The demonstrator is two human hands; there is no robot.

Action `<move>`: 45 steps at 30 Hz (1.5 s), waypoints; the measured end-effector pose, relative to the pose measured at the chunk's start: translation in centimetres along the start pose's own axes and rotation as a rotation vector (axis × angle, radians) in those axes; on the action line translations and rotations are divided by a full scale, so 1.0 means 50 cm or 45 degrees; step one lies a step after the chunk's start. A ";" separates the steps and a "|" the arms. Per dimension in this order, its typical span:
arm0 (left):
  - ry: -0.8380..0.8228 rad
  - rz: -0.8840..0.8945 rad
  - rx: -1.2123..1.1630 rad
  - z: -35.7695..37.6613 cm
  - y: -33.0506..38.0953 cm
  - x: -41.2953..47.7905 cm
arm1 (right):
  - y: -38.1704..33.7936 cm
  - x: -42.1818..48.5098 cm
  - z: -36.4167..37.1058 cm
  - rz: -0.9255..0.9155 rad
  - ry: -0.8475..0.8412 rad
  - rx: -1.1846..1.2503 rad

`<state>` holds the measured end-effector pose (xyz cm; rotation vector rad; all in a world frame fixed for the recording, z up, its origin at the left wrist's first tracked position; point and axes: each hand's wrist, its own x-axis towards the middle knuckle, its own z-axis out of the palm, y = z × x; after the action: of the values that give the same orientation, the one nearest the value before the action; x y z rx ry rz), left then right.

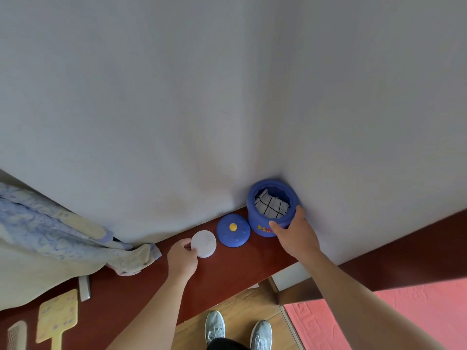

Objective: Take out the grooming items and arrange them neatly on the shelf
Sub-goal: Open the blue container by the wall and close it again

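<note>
Left hand (182,258) at the flat white round plastic case (203,243), right hand (294,231) on the blue round plastic jar (271,210).

The case lies on the dark red-brown wooden shelf (227,271), just beside the blue domed lid with a yellow knob (233,230). Our left fingers are curled and pinch its near edge. Our right hand wraps the jar's front wall, thumb at the rim. The jar stands in the wall corner with a white black-checked cloth (270,204) inside. We judge the case is being placed. To do it well, nudge it flat and in line with the lid, let go without dragging it, and keep the jar braced against tipping. A yellow paddle-shaped brush (56,315) and a pale comb (16,334) lie far left, well apart.
</note>
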<state>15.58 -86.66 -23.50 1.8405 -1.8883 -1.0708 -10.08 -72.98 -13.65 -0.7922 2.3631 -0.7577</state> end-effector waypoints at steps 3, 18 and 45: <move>0.000 -0.010 -0.010 0.002 0.002 -0.003 | 0.000 0.001 0.000 -0.002 0.002 -0.006; -0.005 0.004 0.040 -0.008 0.013 -0.006 | 0.002 0.000 -0.001 -0.012 0.006 -0.015; -0.337 0.490 0.444 0.118 0.182 0.050 | 0.013 0.010 0.006 0.023 0.011 -0.094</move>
<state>4.63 -88.13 -22.03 1.4466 -2.5907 -0.9298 -10.46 -72.97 -14.42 -0.7990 2.4145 -0.6712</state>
